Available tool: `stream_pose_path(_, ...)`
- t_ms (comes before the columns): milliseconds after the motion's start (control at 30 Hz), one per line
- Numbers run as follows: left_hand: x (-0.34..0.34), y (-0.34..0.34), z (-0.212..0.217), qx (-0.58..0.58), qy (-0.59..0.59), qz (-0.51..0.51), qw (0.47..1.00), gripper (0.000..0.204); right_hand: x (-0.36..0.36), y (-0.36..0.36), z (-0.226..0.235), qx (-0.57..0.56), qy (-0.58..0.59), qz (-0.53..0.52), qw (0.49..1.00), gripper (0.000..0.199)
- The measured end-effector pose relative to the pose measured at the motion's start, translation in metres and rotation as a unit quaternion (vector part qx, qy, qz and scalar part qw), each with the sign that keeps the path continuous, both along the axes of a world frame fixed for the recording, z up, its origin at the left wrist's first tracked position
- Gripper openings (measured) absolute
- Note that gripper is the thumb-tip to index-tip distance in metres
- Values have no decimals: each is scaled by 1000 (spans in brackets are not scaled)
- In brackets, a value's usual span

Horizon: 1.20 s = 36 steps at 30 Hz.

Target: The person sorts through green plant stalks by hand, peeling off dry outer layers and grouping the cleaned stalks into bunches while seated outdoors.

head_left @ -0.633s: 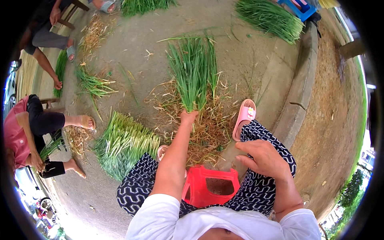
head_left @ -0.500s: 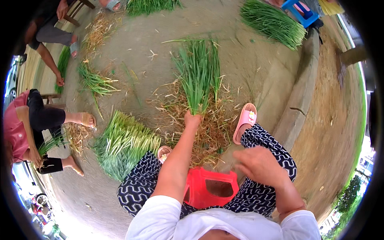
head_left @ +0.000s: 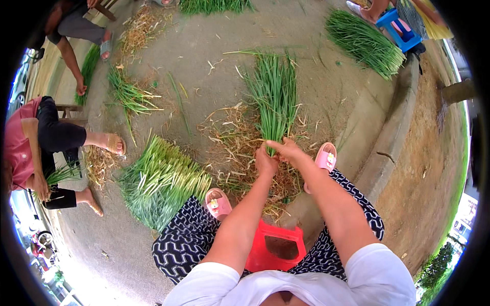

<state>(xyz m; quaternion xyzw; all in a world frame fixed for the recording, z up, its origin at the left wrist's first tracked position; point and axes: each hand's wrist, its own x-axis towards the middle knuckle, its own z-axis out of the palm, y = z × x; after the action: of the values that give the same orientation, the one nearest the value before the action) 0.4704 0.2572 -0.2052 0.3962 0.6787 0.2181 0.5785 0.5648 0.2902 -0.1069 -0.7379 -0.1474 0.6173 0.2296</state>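
At frame centre the left hand [head_left: 266, 162] is clamped around the base of a bunch of green scallions [head_left: 274, 94], whose leaves fan toward the top of the frame. The right hand [head_left: 289, 149], just beside it, pinches the same base with its fingers together. Below the bunch lies a litter of dry trimmings [head_left: 240, 145] on the ground. A trimmed pile [head_left: 161, 178] sits left of centre; a red stool [head_left: 275, 248] shows low between the knees.
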Motion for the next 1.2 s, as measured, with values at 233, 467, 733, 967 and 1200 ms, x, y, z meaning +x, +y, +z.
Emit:
stream_pose_path(233,-21,11,58,50,-14,-210,976,59,-2,-9,-66,18,104,-121,987,41)
stream_pose_path(467,-34,28,50,-137,-188,28,972,28,4,-7,-59,-25,97,-172,980,46)
stream_pose_path(733,-27,33,20,-28,51,-41,997,25,15,-8,-34,6,88,-194,977,13)
stream_pose_path(967,-28,34,52,255,218,-253,907,24,30,-10,-44,36,60,-195,978,15)
stream_pose_path(1200,-23,37,31,345,219,-612,677,30,21,-9,-38,4,107,-200,974,15)
